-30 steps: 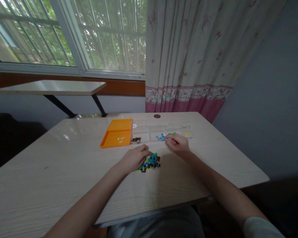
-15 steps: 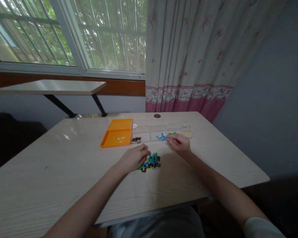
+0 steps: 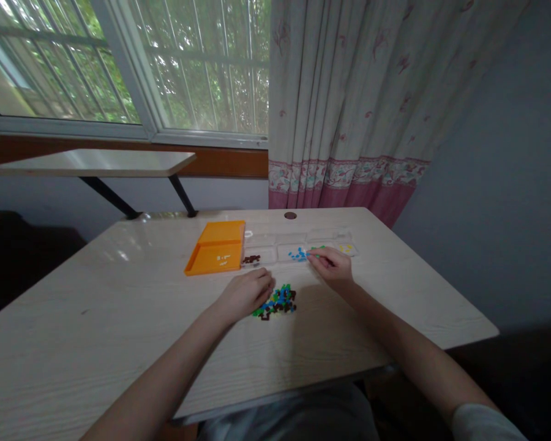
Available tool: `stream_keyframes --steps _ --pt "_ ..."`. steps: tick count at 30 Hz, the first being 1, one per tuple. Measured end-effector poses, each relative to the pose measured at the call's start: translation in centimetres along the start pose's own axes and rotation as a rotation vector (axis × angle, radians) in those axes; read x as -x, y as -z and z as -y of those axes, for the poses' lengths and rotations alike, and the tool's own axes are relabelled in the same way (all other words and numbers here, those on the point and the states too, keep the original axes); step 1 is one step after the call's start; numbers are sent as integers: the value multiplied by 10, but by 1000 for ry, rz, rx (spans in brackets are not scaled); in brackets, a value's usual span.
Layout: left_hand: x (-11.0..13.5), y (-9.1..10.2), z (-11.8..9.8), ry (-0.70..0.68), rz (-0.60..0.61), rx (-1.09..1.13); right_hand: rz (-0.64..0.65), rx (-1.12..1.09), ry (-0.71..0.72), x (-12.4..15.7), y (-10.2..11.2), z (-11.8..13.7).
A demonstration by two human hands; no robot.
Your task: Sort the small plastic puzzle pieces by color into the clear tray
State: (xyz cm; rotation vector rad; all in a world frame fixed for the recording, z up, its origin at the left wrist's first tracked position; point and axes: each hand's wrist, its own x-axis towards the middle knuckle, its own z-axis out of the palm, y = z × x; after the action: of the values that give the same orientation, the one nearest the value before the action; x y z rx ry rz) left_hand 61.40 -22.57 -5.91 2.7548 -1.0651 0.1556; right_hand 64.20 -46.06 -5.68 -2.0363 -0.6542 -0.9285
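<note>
A mixed pile of small plastic pieces point(image 3: 282, 300), green, blue, brown and a few yellow, lies on the table. My left hand point(image 3: 245, 295) rests at the pile's left edge, fingers curled together; what they hold, if anything, is hidden. My right hand point(image 3: 334, 268) is over the front of a clear compartment tray point(image 3: 275, 251), thumb and forefinger pinched beside blue pieces point(image 3: 296, 254). Whether a piece is between those fingertips is too small to tell. Brown pieces point(image 3: 251, 260) lie in the left compartment, green pieces point(image 3: 318, 248) partly behind my right hand, yellow pieces point(image 3: 346, 248) at the right end.
An open orange case point(image 3: 220, 237) adjoins the tray's left side, with several small white pieces point(image 3: 223, 259) in it. A raised shelf point(image 3: 96, 162) on black legs stands at the back left. Behind the table point(image 3: 133, 318) are a barred window and a curtain point(image 3: 344, 122).
Both hands stay almost in place, the left by the pile and the right at the blue pieces. The view has shifted very slightly; no piece has clearly moved.
</note>
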Motion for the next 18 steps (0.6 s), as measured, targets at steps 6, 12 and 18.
stream_keyframes --steps 6,12,18 --pt "-1 -2 1 12 -2 -28 198 184 -180 -3 -7 -21" --pt "-2 -2 1 34 14 -36 251 212 -268 -5 -14 -37" --pt "-2 -3 1 47 -4 -23 336 225 -290 -3 -15 -33"
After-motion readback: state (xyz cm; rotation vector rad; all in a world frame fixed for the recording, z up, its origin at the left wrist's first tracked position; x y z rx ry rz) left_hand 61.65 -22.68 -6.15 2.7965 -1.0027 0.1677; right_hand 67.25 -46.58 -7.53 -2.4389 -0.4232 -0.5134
